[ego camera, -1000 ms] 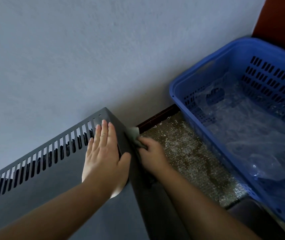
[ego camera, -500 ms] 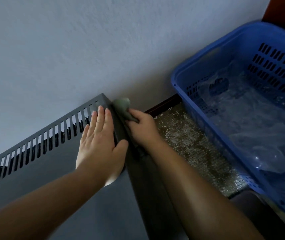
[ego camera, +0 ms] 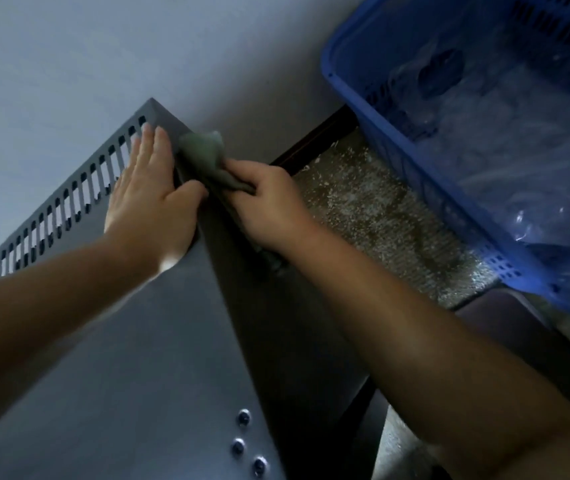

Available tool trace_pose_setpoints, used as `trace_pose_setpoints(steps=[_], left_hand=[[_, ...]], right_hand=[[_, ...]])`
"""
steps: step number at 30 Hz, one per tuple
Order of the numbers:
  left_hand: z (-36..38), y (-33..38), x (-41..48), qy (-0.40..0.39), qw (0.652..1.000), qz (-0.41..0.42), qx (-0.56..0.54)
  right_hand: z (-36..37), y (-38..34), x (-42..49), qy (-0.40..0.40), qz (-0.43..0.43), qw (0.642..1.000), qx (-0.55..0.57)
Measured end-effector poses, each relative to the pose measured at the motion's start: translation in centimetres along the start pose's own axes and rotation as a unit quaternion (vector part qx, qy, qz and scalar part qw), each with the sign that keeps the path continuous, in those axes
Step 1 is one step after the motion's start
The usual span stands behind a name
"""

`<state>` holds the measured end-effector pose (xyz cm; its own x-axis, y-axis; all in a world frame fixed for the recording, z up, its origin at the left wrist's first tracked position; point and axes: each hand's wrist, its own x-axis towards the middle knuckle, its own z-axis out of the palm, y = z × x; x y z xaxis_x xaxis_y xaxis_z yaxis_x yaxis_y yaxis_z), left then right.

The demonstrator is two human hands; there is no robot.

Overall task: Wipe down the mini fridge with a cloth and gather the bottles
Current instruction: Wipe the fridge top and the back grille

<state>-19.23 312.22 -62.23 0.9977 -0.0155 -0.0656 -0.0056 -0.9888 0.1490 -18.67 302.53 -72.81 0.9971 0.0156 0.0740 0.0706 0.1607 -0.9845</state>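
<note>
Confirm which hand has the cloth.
The right hand grips the green cloth at the corner edge of the mini fridge; the left hand holds nothing and lies flat on it.

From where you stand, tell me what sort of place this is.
Probably a corner of a home, perhaps a utility nook: a grey fridge by a plain wall, with a blue basket on the floor beside it.
</note>
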Motion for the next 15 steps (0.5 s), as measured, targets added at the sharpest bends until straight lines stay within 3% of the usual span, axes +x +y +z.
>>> trace_pose_setpoints(steps=[2, 4, 8, 10, 12, 15], left_hand=[[0.2, -0.3, 0.0, 0.012, 1.000, 0.013, -0.024], [0.3, -0.2, -0.2, 0.017, 0.998, 0.031, -0.048], [-0.3, 0.5, -0.5, -0.005, 0.998, 0.045, -0.032], [-0.6, 1.8, -0.5, -0.029, 0.999, 0.008, 0.018], [-0.2, 4.6, -0.5, -0.069, 0.997, 0.010, 0.042], [1.2, 10.1, 1.2, -0.110, 0.988, 0.055, -0.096]], right_hand=[[0.4, 2.0, 1.7, 0.010, 0.024, 0.999, -0.025], [-0.4, 5.9, 1.8, 0.006, 0.134, 0.987, -0.084], [-3.5, 11.6, -4.2, -0.024, 0.336, 0.926, -0.172], [-4.2, 11.4, -7.2, -0.018, 0.336, 0.927, -0.167], [-4.6, 9.6, -9.1, -0.011, 0.283, 0.950, -0.130], [-4.2, 6.2, -10.0, 0.014, 0.177, 0.980, -0.085]])
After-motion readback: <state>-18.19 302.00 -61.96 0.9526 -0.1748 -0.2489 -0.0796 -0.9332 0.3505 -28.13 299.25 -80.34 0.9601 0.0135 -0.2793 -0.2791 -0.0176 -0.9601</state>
